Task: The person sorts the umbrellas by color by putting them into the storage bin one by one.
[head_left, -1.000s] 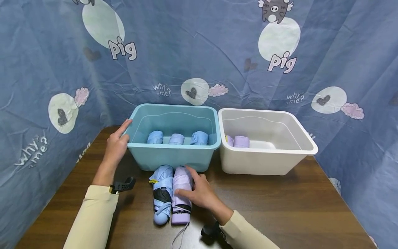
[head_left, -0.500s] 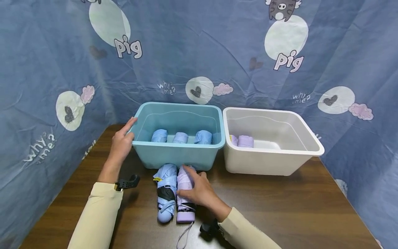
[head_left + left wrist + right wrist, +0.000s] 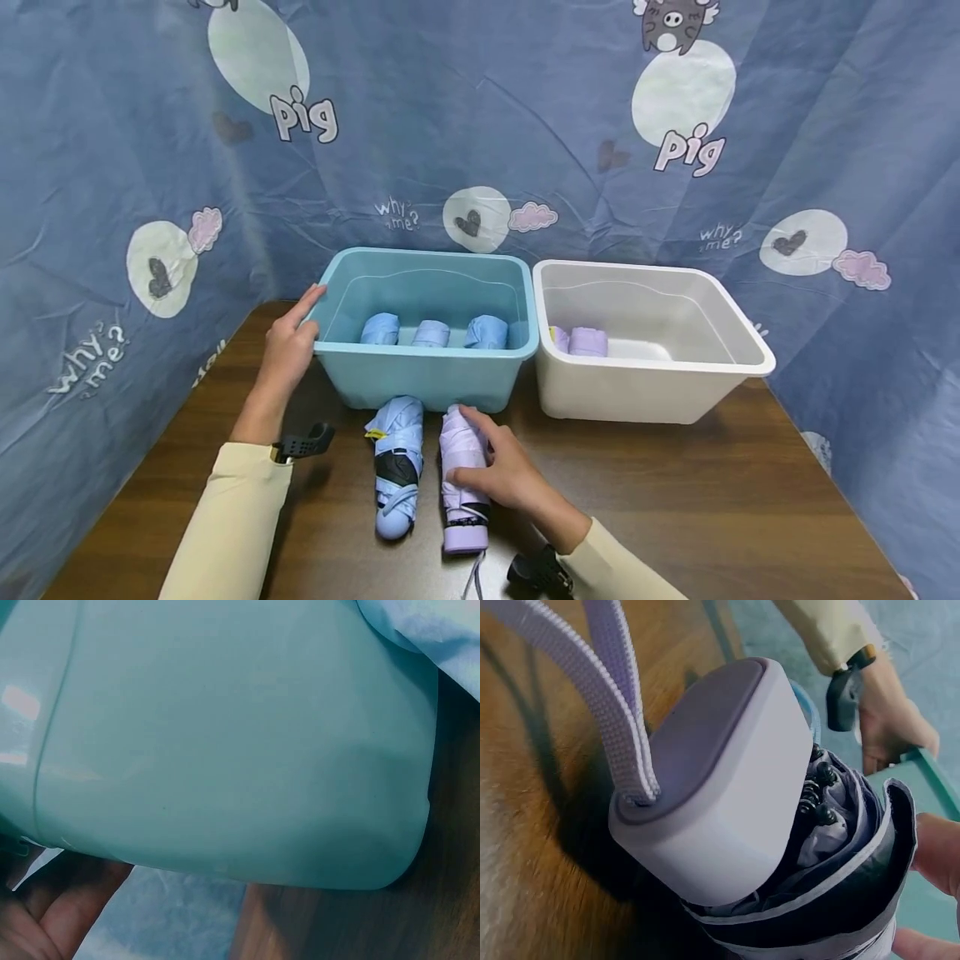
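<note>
My right hand (image 3: 506, 467) grips a folded lavender umbrella (image 3: 463, 446), thumb on its near side and fingers around the far end. The umbrella's handle end (image 3: 712, 787) and wrist strap (image 3: 592, 682) fill much of the right wrist view. A folded light-blue umbrella (image 3: 397, 467) with a black band lies just left of it on the table. My left hand (image 3: 288, 346) holds the left rim of a teal bin (image 3: 420, 383), index finger along the edge. In the left wrist view, part of that hand (image 3: 67, 900) shows beneath the bin's wall (image 3: 225, 750).
Inside the teal bin stand three rolled blue umbrellas (image 3: 431, 333). Right beside it is a white bin (image 3: 622, 392) with two lavender umbrellas (image 3: 588, 342) at its left. A patterned blue cloth (image 3: 570, 150) hangs behind the wooden table (image 3: 675, 500).
My right hand has moved right with the lavender umbrella, opening a gap between it and the blue one. The left hand stays at the teal bin's rim. The head view shifts slightly.
</note>
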A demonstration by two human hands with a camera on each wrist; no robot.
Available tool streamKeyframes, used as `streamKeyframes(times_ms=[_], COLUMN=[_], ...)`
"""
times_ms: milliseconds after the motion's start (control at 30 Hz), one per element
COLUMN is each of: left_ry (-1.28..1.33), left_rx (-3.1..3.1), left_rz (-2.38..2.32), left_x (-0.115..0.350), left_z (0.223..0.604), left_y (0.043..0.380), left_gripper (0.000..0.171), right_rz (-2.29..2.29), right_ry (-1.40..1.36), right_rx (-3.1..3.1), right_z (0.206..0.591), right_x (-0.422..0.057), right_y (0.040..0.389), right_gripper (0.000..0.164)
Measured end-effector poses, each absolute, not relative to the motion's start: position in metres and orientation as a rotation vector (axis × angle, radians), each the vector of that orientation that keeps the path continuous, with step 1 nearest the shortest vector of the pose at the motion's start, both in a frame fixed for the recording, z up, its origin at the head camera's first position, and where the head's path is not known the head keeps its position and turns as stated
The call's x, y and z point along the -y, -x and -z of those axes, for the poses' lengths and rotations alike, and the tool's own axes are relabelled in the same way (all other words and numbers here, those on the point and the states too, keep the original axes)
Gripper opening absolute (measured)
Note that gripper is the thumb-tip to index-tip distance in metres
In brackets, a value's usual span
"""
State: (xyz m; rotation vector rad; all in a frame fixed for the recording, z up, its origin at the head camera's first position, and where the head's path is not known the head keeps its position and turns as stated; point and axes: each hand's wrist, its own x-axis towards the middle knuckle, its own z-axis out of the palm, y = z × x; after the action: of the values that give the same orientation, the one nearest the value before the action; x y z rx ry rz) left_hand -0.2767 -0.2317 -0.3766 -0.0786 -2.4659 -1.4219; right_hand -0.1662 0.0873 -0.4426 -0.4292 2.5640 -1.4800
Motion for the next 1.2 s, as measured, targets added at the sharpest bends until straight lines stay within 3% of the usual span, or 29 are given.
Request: streamKeyframes(times_ms=[800, 1200], left_ry=[0.076, 0.065], left_rx=[2.456, 2.453], left_rz=[1.441, 1.441], left_x=[0.231, 0.231], left_z=[0.377, 0.378], left_y=[0.277, 0.276], left_gripper=[0.060, 0.060], right_rz=[1.640, 1.670], right_ry=[0.347, 0.379], right_rx=[-2.389, -2.534], right_z=[0.376, 0.334], right_x=[-0.170, -0.227], right_y=[0.123, 0.120], right_gripper=[0.082, 0.081])
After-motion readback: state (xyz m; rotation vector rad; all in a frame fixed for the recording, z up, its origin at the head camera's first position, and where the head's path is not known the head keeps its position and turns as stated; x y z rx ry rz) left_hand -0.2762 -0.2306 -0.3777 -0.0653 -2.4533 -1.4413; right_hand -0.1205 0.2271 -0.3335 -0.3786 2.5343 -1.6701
